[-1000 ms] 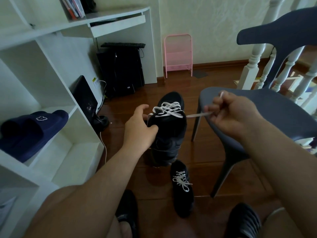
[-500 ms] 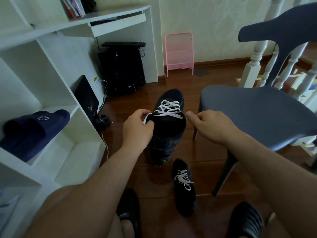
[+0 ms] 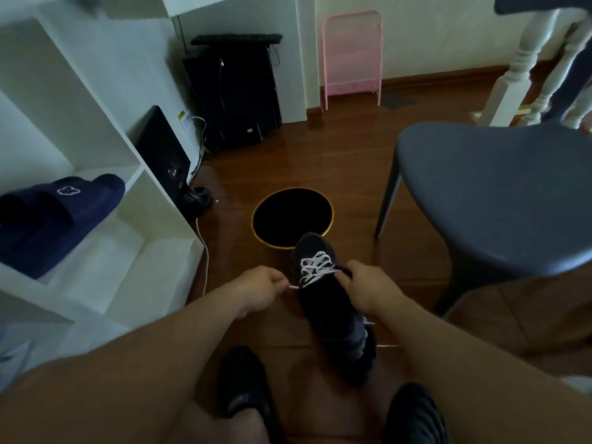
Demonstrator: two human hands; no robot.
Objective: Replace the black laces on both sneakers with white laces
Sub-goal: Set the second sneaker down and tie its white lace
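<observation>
Here, a black sneaker [image 3: 333, 312] sits between the two hands, toe pointing away, its heel low near the right forearm, with a white lace [image 3: 315, 267] crisscrossed over its upper part. The left hand [image 3: 261, 288] is just left of the shoe, fingers curled, pinching a free end of the lace that runs out sideways from the eyelets. The right hand [image 3: 368, 291] grips the sneaker at the tongue, thumb and fingers curled onto the lacing's near edge. Just beyond the toe a round black bin [image 3: 292, 216] with a yellow rim stands on the wooden floor [image 3: 336, 161]. A grey chair [image 3: 499, 193] is to the right, near the shoe but apart from it. To the left a white shelf [image 3: 96, 174] holds navy slippers [image 3: 57, 216]. At the bottom edge two black shoes [image 3: 243, 382] show on the person's feet. Whether the second sneaker is in view cannot be told.
</observation>
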